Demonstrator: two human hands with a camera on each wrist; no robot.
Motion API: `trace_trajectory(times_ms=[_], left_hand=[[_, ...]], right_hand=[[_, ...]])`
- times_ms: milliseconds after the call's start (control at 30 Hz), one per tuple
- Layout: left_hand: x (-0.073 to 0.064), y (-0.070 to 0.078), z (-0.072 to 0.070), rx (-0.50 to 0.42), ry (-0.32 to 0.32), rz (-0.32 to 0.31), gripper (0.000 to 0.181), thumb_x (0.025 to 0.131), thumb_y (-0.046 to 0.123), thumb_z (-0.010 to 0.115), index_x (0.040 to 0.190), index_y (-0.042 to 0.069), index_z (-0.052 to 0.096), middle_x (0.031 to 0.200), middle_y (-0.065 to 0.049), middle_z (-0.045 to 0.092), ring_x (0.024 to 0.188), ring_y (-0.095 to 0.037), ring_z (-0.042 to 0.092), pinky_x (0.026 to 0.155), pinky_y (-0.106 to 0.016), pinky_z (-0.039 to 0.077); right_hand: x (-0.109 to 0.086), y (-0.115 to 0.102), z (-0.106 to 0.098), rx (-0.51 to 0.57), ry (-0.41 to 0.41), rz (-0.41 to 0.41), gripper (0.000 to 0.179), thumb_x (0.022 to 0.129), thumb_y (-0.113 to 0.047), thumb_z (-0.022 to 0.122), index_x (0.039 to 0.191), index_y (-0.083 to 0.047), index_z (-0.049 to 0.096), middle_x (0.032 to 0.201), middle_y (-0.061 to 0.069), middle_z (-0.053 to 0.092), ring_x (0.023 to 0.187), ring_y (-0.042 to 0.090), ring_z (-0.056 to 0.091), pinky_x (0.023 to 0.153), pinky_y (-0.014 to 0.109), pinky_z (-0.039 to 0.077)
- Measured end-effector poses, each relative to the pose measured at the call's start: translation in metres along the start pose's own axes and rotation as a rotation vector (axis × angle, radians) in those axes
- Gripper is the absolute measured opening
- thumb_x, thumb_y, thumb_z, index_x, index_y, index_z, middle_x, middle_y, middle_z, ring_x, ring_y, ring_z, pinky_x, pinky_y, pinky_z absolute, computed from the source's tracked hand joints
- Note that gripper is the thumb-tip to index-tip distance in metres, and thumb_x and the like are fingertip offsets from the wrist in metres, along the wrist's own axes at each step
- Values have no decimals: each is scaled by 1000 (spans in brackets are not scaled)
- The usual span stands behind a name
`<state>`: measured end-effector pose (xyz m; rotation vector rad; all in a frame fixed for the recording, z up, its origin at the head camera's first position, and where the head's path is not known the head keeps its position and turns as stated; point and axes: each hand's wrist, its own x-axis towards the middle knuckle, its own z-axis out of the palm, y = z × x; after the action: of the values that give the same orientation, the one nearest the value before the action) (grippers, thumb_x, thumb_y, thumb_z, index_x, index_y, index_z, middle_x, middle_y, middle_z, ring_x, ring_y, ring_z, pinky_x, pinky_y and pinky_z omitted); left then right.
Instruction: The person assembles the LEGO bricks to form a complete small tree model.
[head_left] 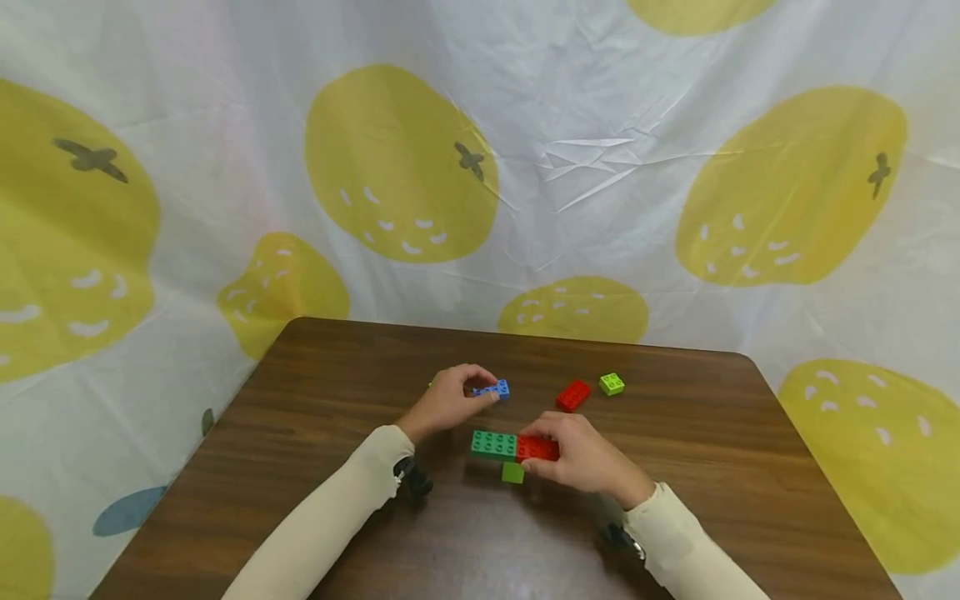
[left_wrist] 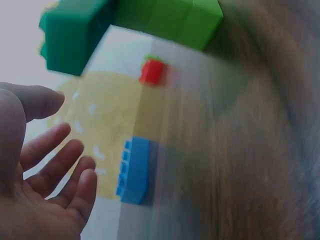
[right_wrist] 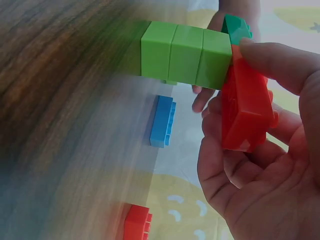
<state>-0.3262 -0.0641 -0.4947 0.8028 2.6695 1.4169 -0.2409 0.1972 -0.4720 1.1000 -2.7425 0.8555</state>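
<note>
A column of stacked light green bricks [right_wrist: 186,55] stands on the table under a dark green brick [head_left: 493,456] and a red brick [right_wrist: 248,107], which lie end to end on top. My right hand [head_left: 583,454] grips that red brick between thumb and fingers. Beyond the build lies a long blue brick [head_left: 503,388]. Over it in the head view is my left hand [head_left: 448,398]. The left wrist view shows this hand's fingers [left_wrist: 75,150] loosely bent and apart from the blue brick, holding nothing.
Another red brick [head_left: 573,396] lies toward the back of the brown wooden table [head_left: 360,358], with a small lime brick [head_left: 611,384] to its right. A bit of lime green peeks out behind my left hand. A fruit-print curtain [head_left: 585,208] hangs behind the table.
</note>
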Motion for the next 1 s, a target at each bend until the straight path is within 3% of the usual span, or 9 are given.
trace_trajectory(times_ms=[133, 267, 567, 1000], left_hand=[[11, -10, 3, 74, 43, 5, 34, 98, 33, 77, 123, 10, 74, 121, -8, 73, 111, -27, 68, 96, -45, 56], [20, -19, 7, 150, 55, 5, 34, 95, 31, 79, 123, 12, 74, 120, -5, 73, 113, -24, 68, 101, -44, 55], [31, -27, 14, 250, -35, -44, 45, 92, 29, 84, 130, 10, 70, 125, -10, 70, 115, -26, 66, 105, -45, 54], [35, -24, 20, 362, -80, -106, 43, 94, 26, 82, 130, 7, 71, 123, -11, 71, 113, -26, 67, 105, -46, 54]], right_hand=[[-2, 2, 1, 19, 5, -11, 30, 93, -32, 83, 114, -13, 77, 95, -9, 71, 77, 2, 59, 69, 22, 53], [-2, 4, 2, 28, 6, -12, 31, 96, -37, 80, 115, -14, 76, 95, -9, 71, 78, 2, 59, 69, 22, 53], [-3, 5, 3, 15, 21, -28, 27, 95, -33, 81, 113, -15, 76, 97, -9, 72, 80, 1, 60, 71, 22, 54], [-3, 5, 3, 11, 7, -10, 28, 94, -33, 81, 115, -15, 76, 96, -9, 71, 79, 1, 59, 70, 21, 52]])
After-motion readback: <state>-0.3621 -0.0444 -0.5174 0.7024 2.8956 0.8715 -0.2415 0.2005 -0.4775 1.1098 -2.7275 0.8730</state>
